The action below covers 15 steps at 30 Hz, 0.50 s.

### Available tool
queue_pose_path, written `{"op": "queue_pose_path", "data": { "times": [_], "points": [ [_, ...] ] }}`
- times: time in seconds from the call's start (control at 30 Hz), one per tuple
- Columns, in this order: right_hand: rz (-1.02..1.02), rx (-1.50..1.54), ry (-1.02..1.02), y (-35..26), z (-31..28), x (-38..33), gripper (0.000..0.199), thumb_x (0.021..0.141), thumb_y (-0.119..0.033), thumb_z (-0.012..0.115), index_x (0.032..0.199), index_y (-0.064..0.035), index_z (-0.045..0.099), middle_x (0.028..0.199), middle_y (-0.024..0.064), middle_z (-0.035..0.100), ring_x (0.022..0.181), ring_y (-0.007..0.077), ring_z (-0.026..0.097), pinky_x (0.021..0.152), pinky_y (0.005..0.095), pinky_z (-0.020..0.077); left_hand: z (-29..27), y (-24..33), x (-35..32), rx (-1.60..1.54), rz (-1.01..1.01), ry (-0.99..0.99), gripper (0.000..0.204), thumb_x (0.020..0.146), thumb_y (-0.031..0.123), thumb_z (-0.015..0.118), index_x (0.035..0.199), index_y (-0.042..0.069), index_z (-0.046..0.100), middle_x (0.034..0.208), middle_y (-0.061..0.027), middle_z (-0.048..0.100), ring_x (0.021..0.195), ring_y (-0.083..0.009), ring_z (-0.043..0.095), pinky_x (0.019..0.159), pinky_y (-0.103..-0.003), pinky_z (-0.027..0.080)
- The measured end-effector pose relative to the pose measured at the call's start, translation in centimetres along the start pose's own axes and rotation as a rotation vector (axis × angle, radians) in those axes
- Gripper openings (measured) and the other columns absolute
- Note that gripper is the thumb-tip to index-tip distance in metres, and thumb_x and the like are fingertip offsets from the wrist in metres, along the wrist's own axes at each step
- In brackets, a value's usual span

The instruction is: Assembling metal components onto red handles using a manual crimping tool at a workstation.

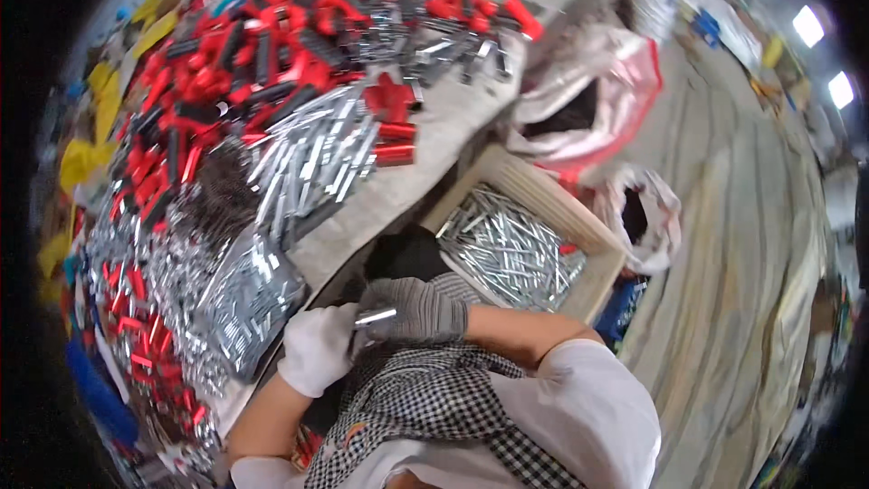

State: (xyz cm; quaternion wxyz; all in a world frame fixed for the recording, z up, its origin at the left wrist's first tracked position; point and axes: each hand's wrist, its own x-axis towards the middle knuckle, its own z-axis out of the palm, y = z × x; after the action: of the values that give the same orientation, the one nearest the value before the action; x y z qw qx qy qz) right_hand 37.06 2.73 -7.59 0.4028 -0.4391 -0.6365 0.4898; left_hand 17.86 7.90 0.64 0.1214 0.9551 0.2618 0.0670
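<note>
left hand (317, 347): white glove, closed around one end of a small shiny metal piece (376, 316), down at about 6 o'clock in the view, right over the lap

right hand (418, 310): grey glove, fingers curled onto the other end of the same piece, so both hands pinch it between them

step in hand: looks to me like fitting or checking that one metal piece by hand, mid-grip

next move calls for: my guess, a steady two-handed hold and a clear spot to put it; the wooden box (602, 234) of similar silver parts sits just beside the right hand at 3 o'clock

table (453, 122): heaps of silver parts (312, 158) in the middle, a red and black pile (244, 45) toward 11 o'clock, more mixed bits (145, 308) at 9 o'clock

floor side: two open plastic bags (593, 100) at 1 to 2 o'clock

hard to make out: the exact shape of the held piece, it's tiny and glare-washed; fingertips are buried in the gloves; the checked cloth (434, 398) covers the lap; edges of the view are bent and dark
</note>
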Motion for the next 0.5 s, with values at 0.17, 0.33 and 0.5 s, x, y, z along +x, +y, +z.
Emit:
{"op": "queue_pose_path", "data": {
  "times": [0.17,0.33,0.5],
  "points": [
    [0.2,0.089,0.345,5.3,-6.0,-3.7,0.055,0.082,-0.011,0.073,0.131,-0.0024,0.05,0.099,0.0083,0.064,0.093,0.0159,0.061,0.083,0.0309,0.0522,1.5,-1.6,1.4,0.125,-0.056,0.263,0.023,0.078,0.017,0.07,0.096,0.005,0.062,0.071,-0.0164,0.058,0.064,-0.0382,0.058,0.057,-0.047,0.046],
    [0.361,-0.148,1.032,14.5,-26.9,-8.4,0.059,0.086,-0.027,0.071,0.132,0.004,0.05,0.119,0.0158,0.063,0.11,0.0259,0.06,0.098,0.0361,0.0456,2.5,-4.3,4.0,0.211,-0.195,0.426,0.026,0.084,0.017,0.068,0.104,0.002,0.063,0.082,-0.0207,0.064,0.071,-0.0405,0.062,0.063,-0.047,0.049],
    [0.789,-0.95,0.71,15.5,-41.6,-4.4,0.08,0.069,-0.042,0.075,0.132,0.003,0.052,0.129,0.026,0.057,0.121,0.0365,0.055,0.102,0.0412,0.0449,3.7,-5.4,3.9,0.34,-0.192,0.486,0.028,0.084,0.017,0.068,0.106,0.001,0.064,0.083,-0.0201,0.065,0.071,-0.039,0.062,0.064,-0.046,0.05]
  ]
}}
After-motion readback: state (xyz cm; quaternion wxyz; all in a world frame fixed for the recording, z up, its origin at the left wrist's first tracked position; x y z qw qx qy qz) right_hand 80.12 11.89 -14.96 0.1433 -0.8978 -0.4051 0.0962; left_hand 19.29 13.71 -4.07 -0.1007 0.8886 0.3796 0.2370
